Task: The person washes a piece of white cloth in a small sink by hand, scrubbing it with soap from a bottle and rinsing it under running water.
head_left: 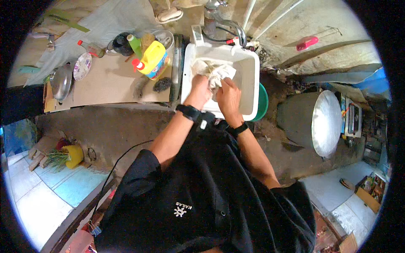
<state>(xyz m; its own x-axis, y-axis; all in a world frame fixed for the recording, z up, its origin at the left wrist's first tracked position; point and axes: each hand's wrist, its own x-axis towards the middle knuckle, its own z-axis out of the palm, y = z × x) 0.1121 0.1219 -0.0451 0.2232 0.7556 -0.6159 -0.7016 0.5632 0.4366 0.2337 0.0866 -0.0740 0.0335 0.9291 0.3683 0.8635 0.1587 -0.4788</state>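
Rumpled matt cloth [217,73], smooth plastic-looking basin [255,80], glossy metal faucet [209,20]

1. Inside the sink [248,80], open room runs along its right wall, past the right hand [229,95].
2. Across the sink's middle, the left hand [201,88], right hand and bunched cloth [215,72] block the way.
3. At the sink's far rim, the faucet [209,21] arches over, hindering entry there.
4. Left of the sink, the yellow jug [154,59] and dark scrubber [162,84] obstruct low passage over the table [105,88]; farther left, a wide stretch reaches the patterned plate [82,66].
5. Right of the sink, the green tub [262,101] sits close by; beyond it, a gap lies before the large drum [297,118].
6. On the sink's near side, the person's torso [211,181] bars access.
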